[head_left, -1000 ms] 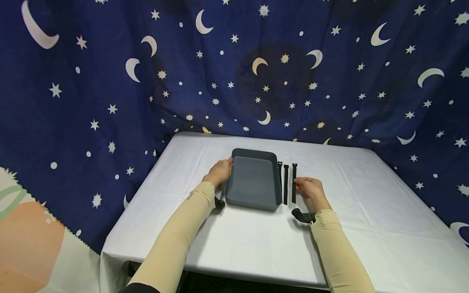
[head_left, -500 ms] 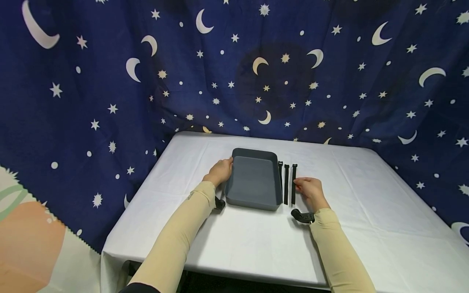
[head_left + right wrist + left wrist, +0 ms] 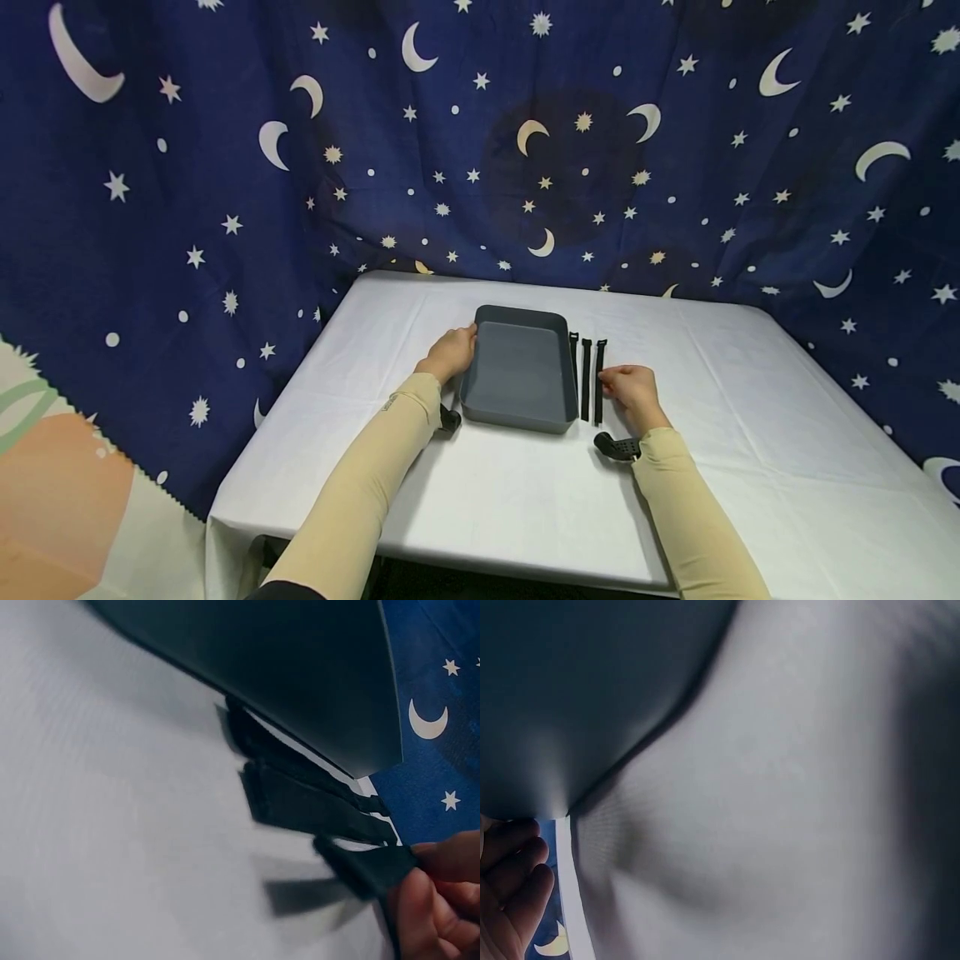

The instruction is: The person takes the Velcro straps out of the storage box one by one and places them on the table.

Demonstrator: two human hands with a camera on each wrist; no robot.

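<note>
A grey rectangular tray (image 3: pixel 517 375) with low walls lies on the table. My left hand (image 3: pixel 452 350) grips its left wall toward the far end; in the left wrist view only some fingers (image 3: pixel 526 896) show beside the dark tray wall (image 3: pixel 592 697), and the thumb is hidden. On the tray's right, my right hand (image 3: pixel 632 392) pinches a black hook-and-loop strap (image 3: pixel 367 870) between thumb and fingers. Its near end is lifted off the cloth and casts a shadow. Two similar flat straps (image 3: pixel 586 379) (image 3: pixel 315 799) lie between it and the tray, roughly parallel.
A white cloth (image 3: pixel 510 500) covers the table, whose near edge runs below the forearms. Behind stands a dark blue curtain (image 3: pixel 480 133) with moons and stars. A black wrist mount (image 3: pixel 617 447) sits under the right wrist.
The pinched strap has shifted slightly nearer to me and left, toward the middle strap, with my right hand moving along. My left hand and the tray stay put.
</note>
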